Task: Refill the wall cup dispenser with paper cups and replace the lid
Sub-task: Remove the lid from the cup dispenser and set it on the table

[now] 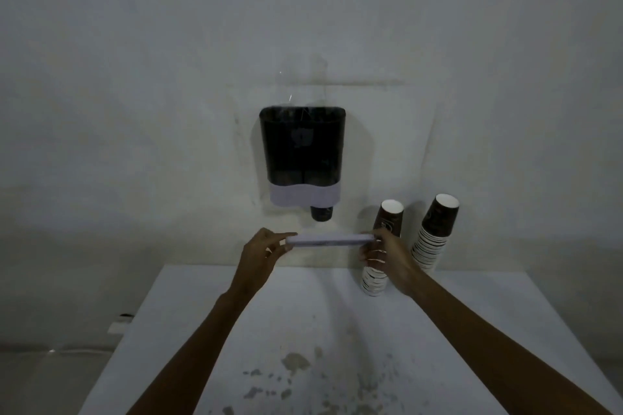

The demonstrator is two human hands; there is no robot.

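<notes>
A dark cup dispenser point(302, 148) with a white lower band hangs on the wall, its top uncovered. One dark cup point(321, 213) pokes out of its bottom. I hold the flat white lid point(329, 239) level below the dispenser, above the table's far edge. My left hand point(264, 251) grips its left end and my right hand point(387, 251) grips its right end. Two leaning stacks of brown paper cups stand on the table by the wall: one stack point(382, 246) is partly behind my right hand, the other stack point(435, 231) is further right.
A white table point(236, 330) with stained patches near its front stands against the grey wall. A small white box point(118, 327) sits low on the floor at the left. The room is dim.
</notes>
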